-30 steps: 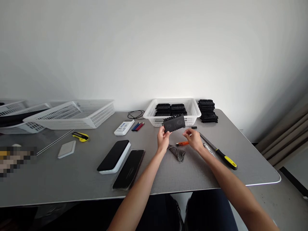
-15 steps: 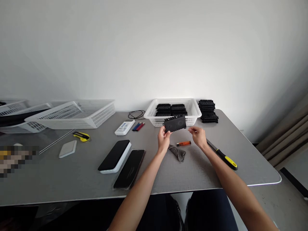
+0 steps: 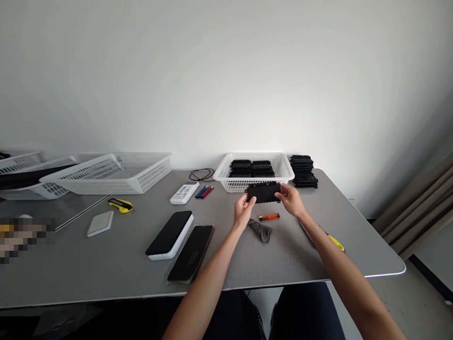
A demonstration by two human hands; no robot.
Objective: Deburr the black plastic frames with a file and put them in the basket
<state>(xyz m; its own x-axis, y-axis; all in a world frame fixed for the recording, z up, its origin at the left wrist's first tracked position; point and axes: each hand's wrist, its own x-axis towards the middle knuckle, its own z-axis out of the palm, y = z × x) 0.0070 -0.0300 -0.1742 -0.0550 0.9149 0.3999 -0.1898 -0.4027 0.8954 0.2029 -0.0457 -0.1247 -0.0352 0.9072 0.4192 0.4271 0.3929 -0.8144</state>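
Closed right hand (image 3: 290, 200) onto black panel (image 3: 264, 192) opposite left hand (image 3: 243, 212), fingers clamped on both ends, aloft near surface's (image 3: 106, 264) far edge before white basket (image 3: 226, 182); might drop if that edge pinch slackens.

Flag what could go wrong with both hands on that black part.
The black part is pinched only at its ends by the left hand and right hand; it could slip onto the orange lighter nearby. The right forearm crosses over the yellow-handled tool and may knock it.
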